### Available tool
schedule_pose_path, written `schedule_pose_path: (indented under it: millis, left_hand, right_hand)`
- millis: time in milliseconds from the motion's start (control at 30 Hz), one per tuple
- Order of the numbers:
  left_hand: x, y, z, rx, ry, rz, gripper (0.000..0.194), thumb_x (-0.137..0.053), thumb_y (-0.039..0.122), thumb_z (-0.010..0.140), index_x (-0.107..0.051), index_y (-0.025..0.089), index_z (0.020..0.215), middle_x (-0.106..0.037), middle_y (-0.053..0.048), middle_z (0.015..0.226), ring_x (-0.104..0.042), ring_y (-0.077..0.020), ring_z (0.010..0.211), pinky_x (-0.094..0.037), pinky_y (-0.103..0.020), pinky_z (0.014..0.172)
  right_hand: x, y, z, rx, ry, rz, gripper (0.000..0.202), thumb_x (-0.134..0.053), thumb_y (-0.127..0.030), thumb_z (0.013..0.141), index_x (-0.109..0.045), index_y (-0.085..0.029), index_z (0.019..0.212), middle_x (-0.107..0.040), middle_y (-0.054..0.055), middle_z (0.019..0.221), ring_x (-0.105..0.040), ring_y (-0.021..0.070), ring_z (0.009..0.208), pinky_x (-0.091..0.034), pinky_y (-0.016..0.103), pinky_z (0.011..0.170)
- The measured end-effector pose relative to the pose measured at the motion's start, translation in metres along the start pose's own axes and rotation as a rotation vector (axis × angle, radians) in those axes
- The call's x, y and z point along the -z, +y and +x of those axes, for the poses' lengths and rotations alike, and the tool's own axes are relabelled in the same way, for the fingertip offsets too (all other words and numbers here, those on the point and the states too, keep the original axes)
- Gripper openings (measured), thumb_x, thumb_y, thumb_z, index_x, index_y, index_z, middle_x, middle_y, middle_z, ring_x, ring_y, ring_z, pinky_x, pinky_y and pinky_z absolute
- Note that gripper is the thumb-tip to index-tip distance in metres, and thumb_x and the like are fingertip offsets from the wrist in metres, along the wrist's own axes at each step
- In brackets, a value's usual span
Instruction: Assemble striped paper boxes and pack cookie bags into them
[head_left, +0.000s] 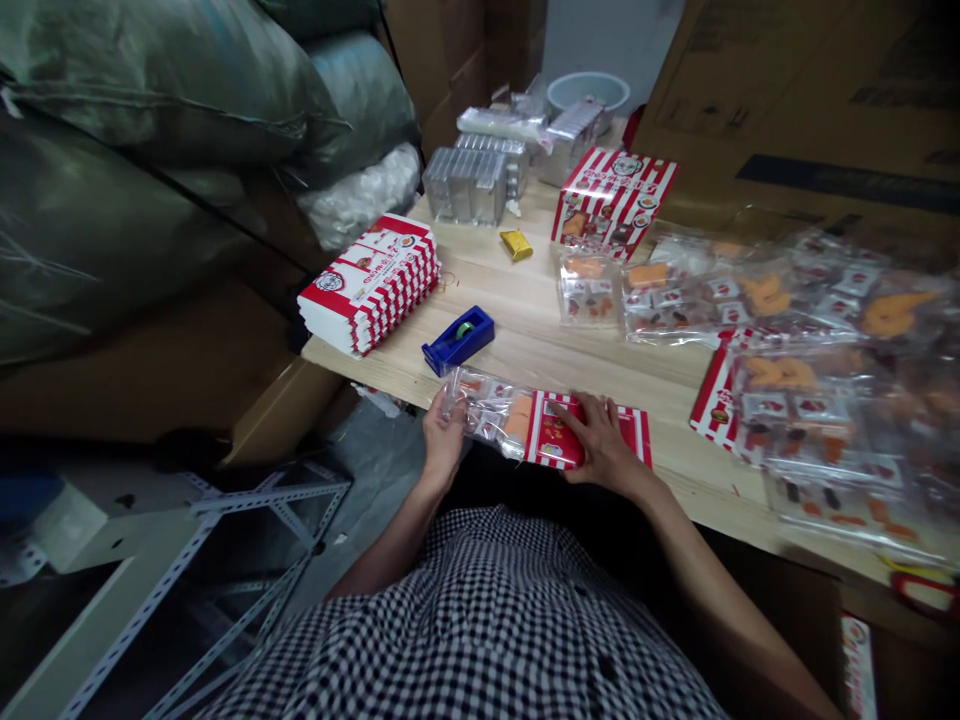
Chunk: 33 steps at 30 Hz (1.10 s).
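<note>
My left hand (444,430) pinches the left end of a clear plastic snack pack (491,408) with orange pieces and small sachets inside. The pack's right end meets a red-and-white printed box (551,435) at the table's front edge; whether it goes inside, I cannot tell. Across that box lies my right hand (604,445), thumb by the near side and fingers reaching over to the far side. Just beyond the pack sits a blue tape dispenser (459,340) with a green roll.
Flat striped cartons (371,280) are stacked at the left. Several clear snack packs (825,400) cover the right side. Behind stand a striped box (615,200), clear plastic trays (465,185) and a white basin (589,92). A yellow packet (516,244) lies mid-table.
</note>
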<state>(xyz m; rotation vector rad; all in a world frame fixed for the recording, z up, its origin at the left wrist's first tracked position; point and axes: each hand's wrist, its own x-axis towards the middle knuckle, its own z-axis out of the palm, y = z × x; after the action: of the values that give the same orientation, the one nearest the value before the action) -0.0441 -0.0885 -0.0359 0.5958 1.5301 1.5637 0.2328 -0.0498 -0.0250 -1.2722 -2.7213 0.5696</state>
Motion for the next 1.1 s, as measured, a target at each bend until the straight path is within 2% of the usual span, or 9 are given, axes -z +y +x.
schedule_pose_path:
  millis: [200,400,733,833,933,1033,1100]
  left_hand:
    - [0.001,0.005,-0.011,0.138,0.023,-0.145,0.05,-0.079,0.03,0.07,-0.068,0.013,0.116,-0.075,-0.008,0.101,-0.07,-0.0163,0.076,-0.055,-0.027,0.073]
    - [0.003,0.008,-0.013,0.008,0.09,-0.09,0.061,-0.078,0.032,0.075,-0.061,0.019,0.131,-0.072,-0.01,0.119,-0.071,-0.0194,0.094,-0.055,-0.028,0.082]
    - [0.01,0.011,-0.005,0.074,0.085,-0.144,0.054,-0.08,0.027,0.067,-0.067,0.016,0.118,-0.075,-0.006,0.102,-0.07,-0.0171,0.085,-0.055,-0.028,0.08]
    - [0.013,0.012,0.002,0.157,0.093,-0.166,0.046,-0.08,0.022,0.066,-0.069,0.016,0.111,-0.075,-0.005,0.096,-0.07,-0.0146,0.075,-0.056,-0.026,0.071]
    - [0.017,0.015,0.005,0.348,0.108,-0.226,0.038,-0.075,0.013,0.068,-0.069,0.017,0.106,-0.075,-0.005,0.093,-0.07,-0.0146,0.07,-0.058,-0.027,0.064]
    - [0.024,0.02,0.003,0.454,0.132,-0.278,0.032,-0.07,0.006,0.071,-0.069,0.016,0.101,-0.075,-0.005,0.093,-0.071,-0.0148,0.073,-0.061,-0.028,0.067]
    - [0.03,0.025,0.0,0.481,0.076,-0.292,0.029,-0.071,0.008,0.074,-0.069,0.016,0.102,-0.075,-0.006,0.097,-0.072,-0.0159,0.077,-0.062,-0.03,0.071]
  right_hand:
    - [-0.001,-0.001,0.0,0.025,0.011,0.002,0.107,-0.081,-0.035,0.063,-0.029,-0.024,0.156,-0.02,0.02,0.159,-0.015,0.0429,0.149,-0.001,0.064,0.119]
    - [0.0,-0.007,0.004,0.023,0.028,0.011,0.104,-0.08,-0.037,0.064,-0.031,-0.024,0.155,-0.022,0.019,0.158,-0.017,0.0419,0.149,-0.001,0.063,0.119]
    - [-0.003,-0.012,0.009,0.007,0.027,0.024,0.099,-0.08,-0.042,0.068,-0.033,-0.024,0.154,-0.022,0.019,0.159,-0.017,0.0414,0.149,-0.002,0.063,0.119]
    - [-0.004,-0.014,0.01,-0.003,0.016,0.025,0.1,-0.08,-0.045,0.069,-0.033,-0.023,0.154,-0.02,0.02,0.159,-0.015,0.0421,0.149,-0.002,0.064,0.119]
    - [-0.005,-0.015,0.011,-0.002,0.029,0.021,0.1,-0.081,-0.043,0.067,-0.034,-0.024,0.154,-0.021,0.019,0.159,-0.017,0.0407,0.149,-0.002,0.063,0.119]
    - [-0.003,-0.013,0.01,0.014,0.035,0.027,0.099,-0.08,-0.043,0.068,-0.033,-0.027,0.154,-0.021,0.017,0.16,-0.017,0.0391,0.15,-0.003,0.061,0.12]
    - [-0.002,-0.012,0.01,0.017,0.032,0.032,0.1,-0.08,-0.042,0.067,-0.031,-0.029,0.154,-0.021,0.015,0.161,-0.016,0.0396,0.15,-0.002,0.062,0.12]
